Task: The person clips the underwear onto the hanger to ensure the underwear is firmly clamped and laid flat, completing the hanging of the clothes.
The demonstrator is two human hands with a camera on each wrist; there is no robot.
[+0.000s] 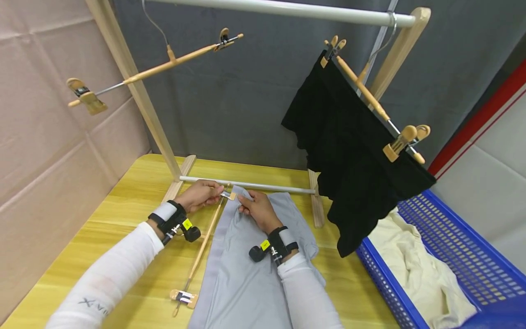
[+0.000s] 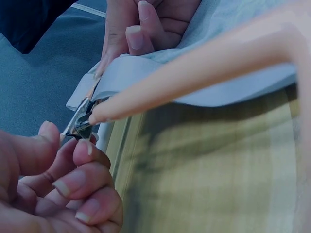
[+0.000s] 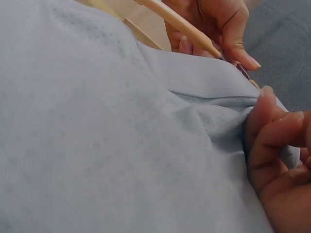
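1. Pale grey cloth, finely dotted in the right wrist view, covers much of the table point(image 1: 111, 219) before you: a garment point(image 1: 246, 269) with a smooth, flat waistband point(image 1: 214, 262) along its left side.
2. Just beside that waistband lies your clip hanger point(image 1: 205, 237), a slim, tapered bar of light wood with thin metal ends, its near clip point(image 1: 185, 298) flat on the yellow wood grain.
3. Your left grip point(image 1: 200, 195) is closed to a pinch, thumb against fingers, on the handles of the far clip point(image 1: 232, 196), a metal spring piece with a wooden pad. The pad meets the waistband's far corner; whether it bites the cloth, you cannot tell.
4. Your right grip point(image 1: 260, 211) pinches the garment near that same corner, drawing it into small folds. The cloth spreads beneath this grip and runs back toward you, to the right of your left grip.
5. To your right, matte black shorts point(image 1: 357, 151) hang in soft folds from a wooden hanger point(image 1: 363, 89) on a white rail point(image 1: 287, 7), above a blue latticed plastic basket point(image 1: 382, 283) of crumpled cream cloth point(image 1: 427, 274).
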